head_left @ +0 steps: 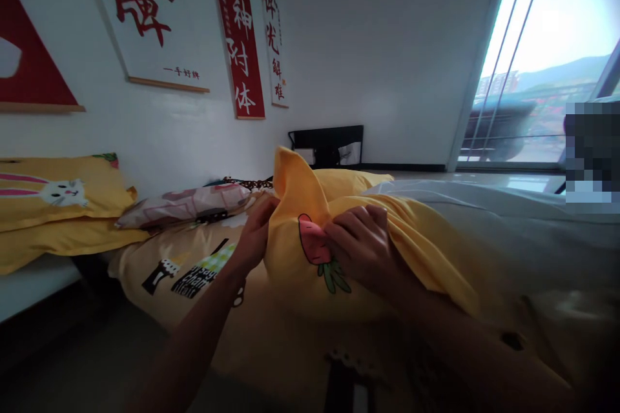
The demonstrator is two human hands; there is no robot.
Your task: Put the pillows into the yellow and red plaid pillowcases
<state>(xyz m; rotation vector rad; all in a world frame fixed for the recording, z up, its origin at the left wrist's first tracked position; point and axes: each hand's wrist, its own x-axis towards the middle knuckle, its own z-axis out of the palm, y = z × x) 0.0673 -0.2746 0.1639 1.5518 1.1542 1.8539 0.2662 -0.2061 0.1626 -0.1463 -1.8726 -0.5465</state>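
Note:
Both hands are on a yellow pillowcase printed with a carrot, which stands bunched up on the bed in the middle of the view. My left hand grips its left side, the fingertips partly hidden behind the cloth. With fingers curled, my right hand pinches the fabric beside the carrot print. A fold of the cloth rises to a peak above and between the hands. More yellow cloth drapes away to the right, under and past my right wrist. Whether a pillow is inside cannot be made out.
A beige patterned bedspread covers the bed. At left lie a yellow rabbit-print pillow and a pink-and-white pillow. Whitish translucent material spreads at right. Scrolls hang on the wall. A blurred-out person is by the window.

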